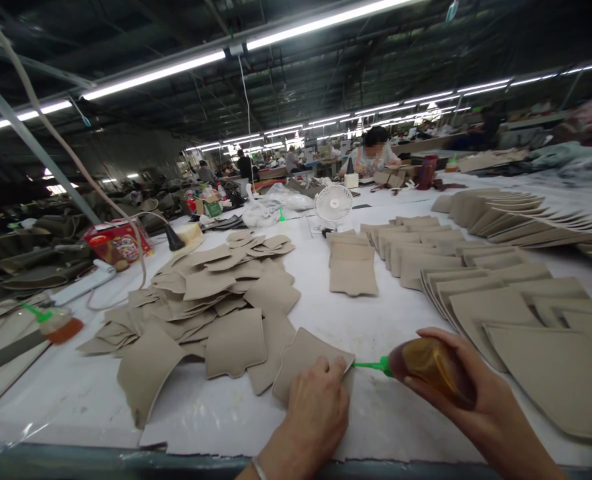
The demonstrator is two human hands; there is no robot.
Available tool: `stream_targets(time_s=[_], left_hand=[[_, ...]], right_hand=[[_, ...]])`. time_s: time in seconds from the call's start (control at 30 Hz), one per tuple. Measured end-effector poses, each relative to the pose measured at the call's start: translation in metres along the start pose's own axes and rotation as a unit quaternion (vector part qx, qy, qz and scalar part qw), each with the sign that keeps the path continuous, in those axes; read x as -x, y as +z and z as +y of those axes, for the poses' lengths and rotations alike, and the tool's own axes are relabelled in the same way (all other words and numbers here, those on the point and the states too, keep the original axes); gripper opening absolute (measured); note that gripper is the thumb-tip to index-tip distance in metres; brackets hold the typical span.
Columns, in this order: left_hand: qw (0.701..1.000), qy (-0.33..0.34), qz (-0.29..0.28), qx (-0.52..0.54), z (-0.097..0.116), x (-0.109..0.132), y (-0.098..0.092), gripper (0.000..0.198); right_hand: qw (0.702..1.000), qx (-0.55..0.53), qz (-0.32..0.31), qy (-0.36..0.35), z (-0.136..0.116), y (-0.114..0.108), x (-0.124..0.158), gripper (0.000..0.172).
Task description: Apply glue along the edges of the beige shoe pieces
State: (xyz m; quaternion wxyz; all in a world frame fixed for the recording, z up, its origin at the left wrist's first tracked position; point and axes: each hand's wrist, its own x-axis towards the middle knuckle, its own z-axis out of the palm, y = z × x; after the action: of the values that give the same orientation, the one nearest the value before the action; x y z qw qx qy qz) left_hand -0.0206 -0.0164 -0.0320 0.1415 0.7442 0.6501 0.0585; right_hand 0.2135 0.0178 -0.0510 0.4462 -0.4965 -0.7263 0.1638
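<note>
A long white table (386, 313) runs far into the workshop. A loose heap of tan fabric pieces (216, 300) covers its left middle, and overlapped rows of cut pieces (481, 267) fan across the right. A small white fan (333, 203) stands far behind. At the near edge, the left hand (316, 407) lies flat, fingers pressing one tan piece (301, 357). Just to its right, the right hand (476, 400) grips an amber squeeze bottle (429, 367), whose green nozzle (371, 365) touches that piece's edge.
</note>
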Motion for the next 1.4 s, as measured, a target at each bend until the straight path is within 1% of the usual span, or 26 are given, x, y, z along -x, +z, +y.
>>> stream_targets(time_s=[0.13,0.3,0.47,0.6,0.7,0.8,1.03,1.2,1.3,1.4], left_hand=[[1.000,0.002,-0.008,-0.006,0.001,0.001,-0.001,0.042],[1.000,0.006,-0.014,-0.004,0.001,0.001,-0.002,0.045],[1.000,0.001,-0.016,-0.013,0.002,0.000,-0.001,0.047],[1.000,0.006,-0.018,-0.004,0.002,0.000,-0.002,0.046],[1.000,0.005,-0.017,0.002,0.002,0.000,-0.004,0.047],[1.000,-0.005,-0.023,0.000,0.002,0.000,-0.005,0.047],[1.000,-0.005,-0.016,0.009,0.002,0.000,-0.005,0.047],[1.000,-0.005,-0.021,0.014,0.003,0.000,-0.006,0.047],[1.000,-0.004,-0.017,0.009,0.002,0.001,-0.004,0.047],[1.000,-0.007,-0.013,0.007,0.001,0.002,-0.003,0.047]], right_hand=[[0.999,-0.015,0.026,0.016,0.001,0.001,0.000,0.051],[0.998,-0.045,-0.012,0.041,0.004,0.000,0.000,0.054],[0.996,-0.056,0.021,0.072,0.005,-0.002,-0.001,0.055],[0.995,-0.070,0.006,0.077,0.012,-0.002,0.003,0.055],[0.993,-0.084,0.026,0.080,0.014,-0.004,0.004,0.053],[0.992,-0.088,0.038,0.081,0.013,-0.004,0.001,0.053],[0.991,-0.096,0.029,0.087,0.009,-0.001,0.002,0.051],[0.986,-0.113,0.048,0.110,0.006,0.003,0.003,0.051],[0.987,-0.112,0.046,0.103,0.004,0.006,0.003,0.052],[0.985,-0.118,0.038,0.120,0.003,0.007,0.006,0.050]])
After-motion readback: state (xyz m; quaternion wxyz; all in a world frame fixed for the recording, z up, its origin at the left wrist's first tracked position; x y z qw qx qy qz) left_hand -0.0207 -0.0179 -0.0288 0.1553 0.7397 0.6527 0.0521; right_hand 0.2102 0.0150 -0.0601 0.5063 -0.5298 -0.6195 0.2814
